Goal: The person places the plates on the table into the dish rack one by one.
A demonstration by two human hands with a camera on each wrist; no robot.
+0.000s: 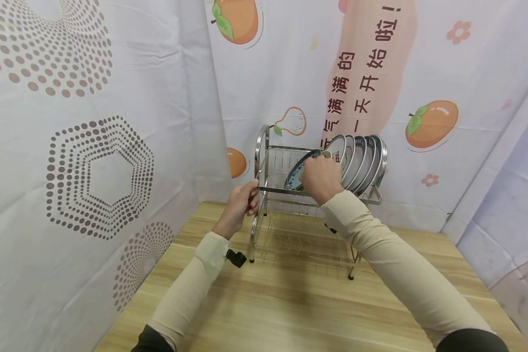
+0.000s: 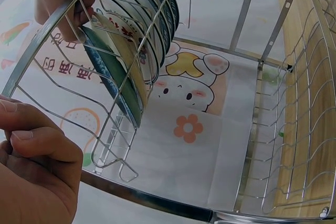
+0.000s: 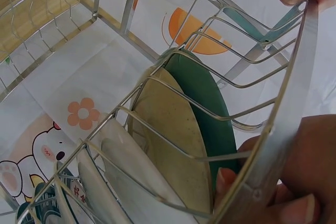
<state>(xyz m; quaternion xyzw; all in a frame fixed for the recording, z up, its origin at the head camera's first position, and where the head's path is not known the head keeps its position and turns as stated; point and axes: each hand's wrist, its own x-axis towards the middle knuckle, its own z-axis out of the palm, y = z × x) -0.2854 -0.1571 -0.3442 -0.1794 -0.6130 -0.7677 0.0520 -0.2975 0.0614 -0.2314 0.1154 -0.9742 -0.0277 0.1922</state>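
Observation:
A two-tier metal dish rack (image 1: pixel 281 190) stands on the wooden table. My left hand (image 1: pixel 242 203) grips the front left corner of its upper tier, thumb on top of the bar. Over the front bar, my right hand (image 1: pixel 322 178) holds the rim of a blue-patterned plate (image 1: pixel 296 177), which leans in the upper tier; its green underside (image 3: pixel 202 98) shows in the right wrist view. Right beside it is a cream-backed plate (image 3: pixel 168 119). More plates (image 1: pixel 361 164) stand on edge in a row at the tier's right end. The right fingertips are partly hidden behind the front bar.
The lower tier (image 1: pixel 308 244) is a wire basket below the plates. A printed cloth (image 1: pixel 273 68) hangs close behind the rack, and a dotted curtain (image 1: pixel 167 107) closes off the left side. Wooden tabletop (image 1: pixel 264 308) lies in front.

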